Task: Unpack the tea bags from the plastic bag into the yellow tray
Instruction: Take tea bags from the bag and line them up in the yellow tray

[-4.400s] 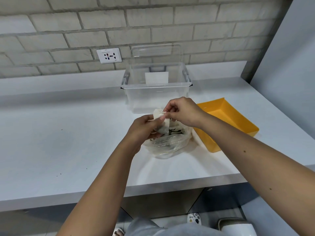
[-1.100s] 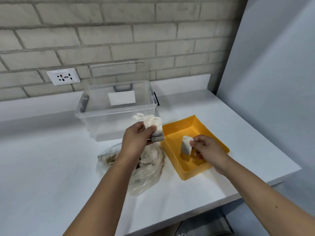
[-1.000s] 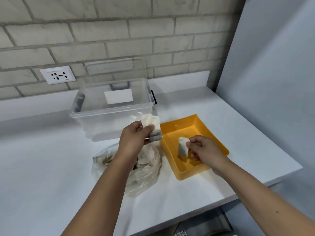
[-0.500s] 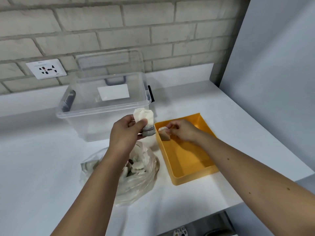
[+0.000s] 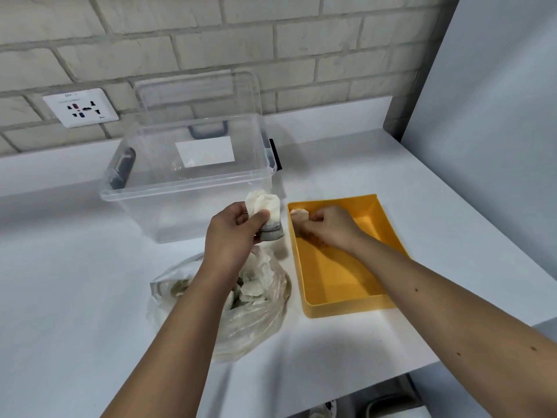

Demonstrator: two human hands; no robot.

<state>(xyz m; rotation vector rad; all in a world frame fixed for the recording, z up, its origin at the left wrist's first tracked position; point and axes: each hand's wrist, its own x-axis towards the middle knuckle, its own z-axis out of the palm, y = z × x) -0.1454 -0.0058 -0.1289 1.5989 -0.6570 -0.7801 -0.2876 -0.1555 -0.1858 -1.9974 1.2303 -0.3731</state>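
Note:
The yellow tray [image 5: 340,279] lies on the white counter, right of the clear plastic bag [image 5: 256,309], which holds several pale tea bags. My left hand [image 5: 232,233] hovers above the bag, shut on a small bunch of tea bags [image 5: 266,212]. My right hand [image 5: 328,226] reaches into the tray's far left corner, fingers pinched on one tea bag [image 5: 299,215] that sits low against the tray wall. The rest of the tray floor shows bare yellow.
A clear storage box [image 5: 193,182] with a white label stands behind the bag, its lid leaning on the brick wall. A wall socket [image 5: 80,107] is at the left. A grey panel [image 5: 497,116] borders the counter's right side. The counter's front edge [image 5: 391,378] is near.
My right hand carried one tea bag from the tray's middle to its far left corner and lowered it there. The left hand stayed raised above the plastic bag with its bunch.

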